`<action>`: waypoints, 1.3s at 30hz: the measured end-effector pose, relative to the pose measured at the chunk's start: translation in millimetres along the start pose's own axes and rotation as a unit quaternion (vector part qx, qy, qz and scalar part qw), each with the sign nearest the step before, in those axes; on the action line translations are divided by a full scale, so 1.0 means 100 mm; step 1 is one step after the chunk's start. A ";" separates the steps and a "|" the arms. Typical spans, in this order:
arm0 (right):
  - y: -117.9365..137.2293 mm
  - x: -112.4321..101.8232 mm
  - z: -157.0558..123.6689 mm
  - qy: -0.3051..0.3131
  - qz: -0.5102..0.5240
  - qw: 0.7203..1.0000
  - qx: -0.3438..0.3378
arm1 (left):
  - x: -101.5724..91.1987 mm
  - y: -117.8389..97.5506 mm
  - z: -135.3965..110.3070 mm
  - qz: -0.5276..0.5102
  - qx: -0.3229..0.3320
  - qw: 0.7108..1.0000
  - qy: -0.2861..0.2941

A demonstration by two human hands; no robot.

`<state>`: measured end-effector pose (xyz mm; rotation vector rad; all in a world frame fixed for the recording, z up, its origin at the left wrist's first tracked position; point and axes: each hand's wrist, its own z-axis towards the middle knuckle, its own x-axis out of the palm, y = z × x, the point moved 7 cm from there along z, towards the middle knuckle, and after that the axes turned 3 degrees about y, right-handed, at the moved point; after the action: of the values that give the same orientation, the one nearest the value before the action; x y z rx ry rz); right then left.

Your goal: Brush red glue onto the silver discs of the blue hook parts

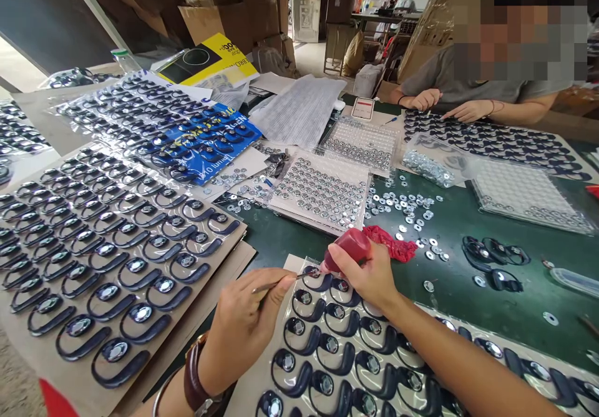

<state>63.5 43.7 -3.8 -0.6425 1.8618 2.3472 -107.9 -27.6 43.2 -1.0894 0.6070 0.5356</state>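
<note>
The left hand (253, 317), fingers nearly closed, is pinching a thin metal tool (276, 281), whose tip is pointing toward a hook at the card's far edge. The right hand (374, 276), curled around a red bottle (350, 245), is tilting its nozzle down beside the tool tip. Below both hands, a cardboard sheet (256, 373) is bearing rows of dark hooks (340, 364) with shiny round centres. A red cloth (393, 244) is lying just beyond the bottle; loose washers (407, 208) are lying scattered on the green table (294, 233).
</note>
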 end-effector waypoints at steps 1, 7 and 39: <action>0.02 0.00 -0.01 0.002 -0.018 1.000 -0.015 | -0.01 0.02 0.01 0.002 -0.007 1.000 -0.004; 0.15 -0.02 -0.07 -0.016 -0.096 0.989 -0.108 | -0.04 0.11 0.06 0.004 -0.043 0.999 -0.016; 0.11 -0.10 0.11 0.013 0.172 0.983 0.070 | 0.06 -0.38 -0.36 0.146 0.218 0.965 0.026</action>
<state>65.8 53.4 11.6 -0.3626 2.2850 2.3750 -85.3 -74.1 51.8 -0.6015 0.8914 0.5933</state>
